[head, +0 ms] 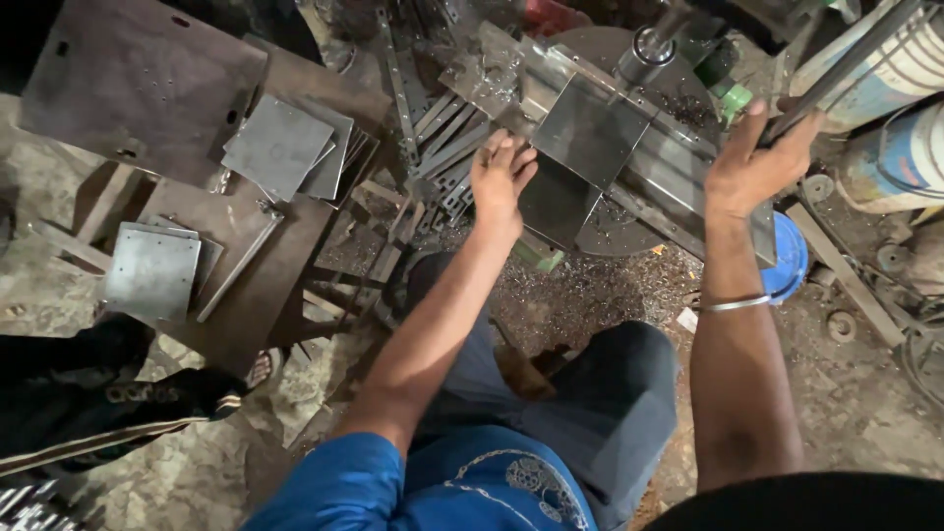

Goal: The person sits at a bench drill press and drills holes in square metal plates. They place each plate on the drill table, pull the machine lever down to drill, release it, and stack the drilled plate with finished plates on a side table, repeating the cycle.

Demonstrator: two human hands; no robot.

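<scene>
Metal shavings litter the workshop floor (590, 295) beneath a drill press, where the left hand (500, 180) presses flat, fingers spread, on a square steel plate (588, 131) lying on the machine's table under the spindle (644, 54). The right hand (752, 167) closes its grip around the feed lever (846, 64); a firm hold-down and slow, even feed look wisest.

Square metal plates (280, 147) lie stacked near a blue bucket (787, 261), perhaps plastic, on the floor.
</scene>
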